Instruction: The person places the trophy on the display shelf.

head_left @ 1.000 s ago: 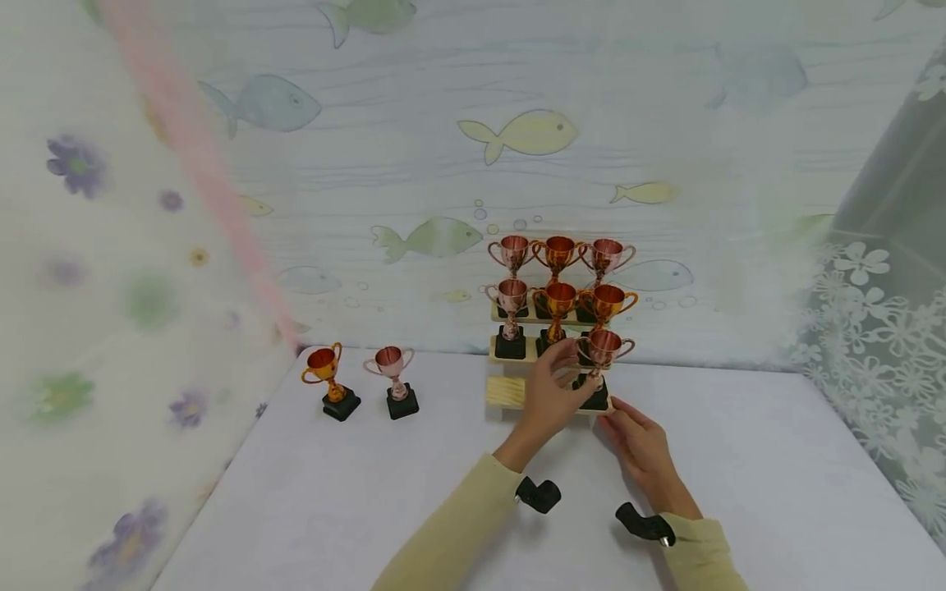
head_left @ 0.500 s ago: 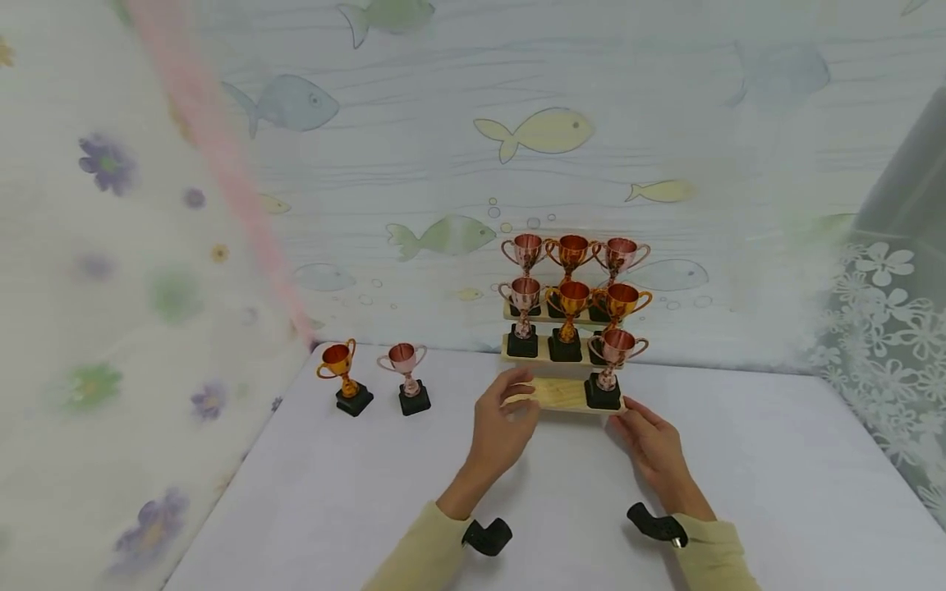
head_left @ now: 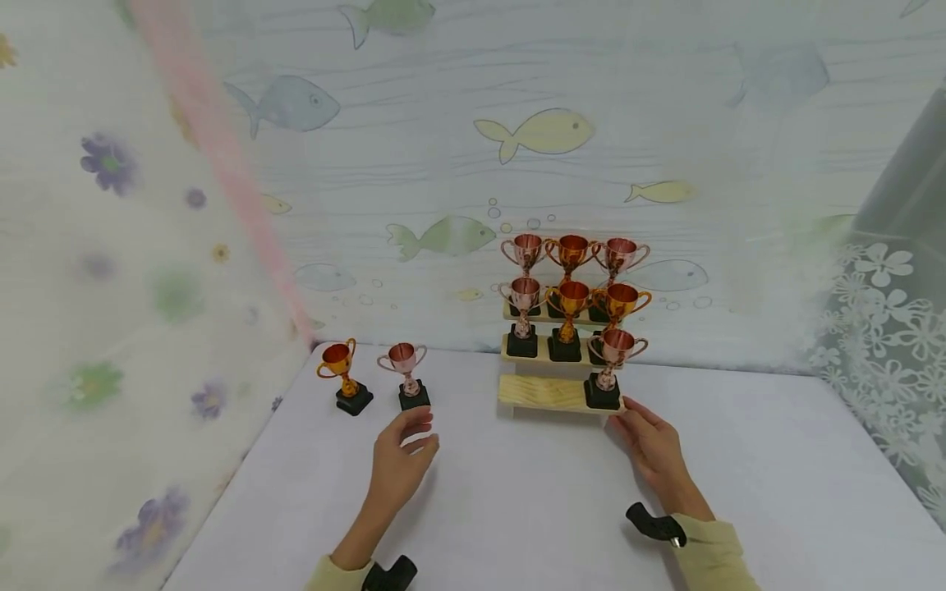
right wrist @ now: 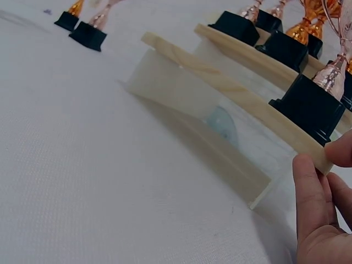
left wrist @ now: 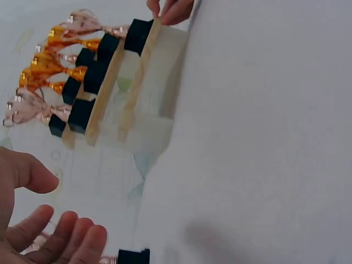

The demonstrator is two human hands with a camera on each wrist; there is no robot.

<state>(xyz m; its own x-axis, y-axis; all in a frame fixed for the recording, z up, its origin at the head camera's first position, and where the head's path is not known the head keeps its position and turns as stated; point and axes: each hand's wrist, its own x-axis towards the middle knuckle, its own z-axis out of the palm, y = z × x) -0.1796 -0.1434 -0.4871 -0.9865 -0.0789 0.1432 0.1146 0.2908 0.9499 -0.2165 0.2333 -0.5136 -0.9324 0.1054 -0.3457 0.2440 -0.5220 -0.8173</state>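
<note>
My left hand [head_left: 401, 461] is just in front of a rose-gold trophy cup [head_left: 403, 359] on a black base, thumb and fingers apart with nothing between them. To that cup's left stands a gold trophy cup [head_left: 337, 361]. My right hand [head_left: 654, 450] pinches the front right corner of a three-step wooden display stand [head_left: 543, 392]; in the right wrist view the thumb [right wrist: 342, 149] lies at the edge of the lowest board, fingers beneath. One rose-gold trophy [head_left: 617, 346] stands at that board's right end. Behind it, two higher steps carry rose-gold and gold trophies in rows.
A white cloth covers the table [head_left: 532, 501]. Behind the stand hangs a fabric backdrop [head_left: 414, 172] printed with fish, close to the top row. A floral curtain [head_left: 111, 312] borders the left side, and lacy fabric [head_left: 887, 312] the right.
The left hand has let go of the rose-gold trophy on the lowest step and moved left to the loose cups. The right hand keeps its hold on the stand's corner.
</note>
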